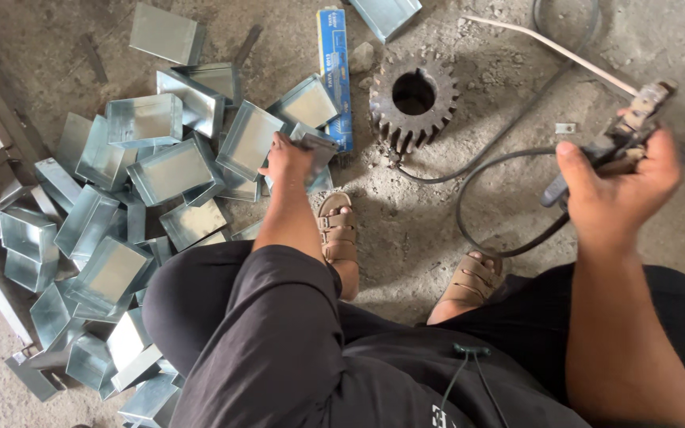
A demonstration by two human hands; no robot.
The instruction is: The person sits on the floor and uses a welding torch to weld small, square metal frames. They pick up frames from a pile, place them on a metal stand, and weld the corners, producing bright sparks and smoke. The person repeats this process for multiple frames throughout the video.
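Seated worker, seen from above. The left hand (285, 158) grasps one metal box (311, 150) at the edge of the box pile (132, 206), fingers closed over its rim. The right hand (616, 186) is clenched around a welding holder (624, 135), whose cable (485, 170) loops just below the fingers. Judged from the pile, many boxes lie loose and unsorted, so most of the work appears undone; no finished boxes can be told apart. A heavy gear (412, 99) and a blue packet (333, 55) lie just beyond the left fingertips. The surface is a dusty concrete floor (469, 47).
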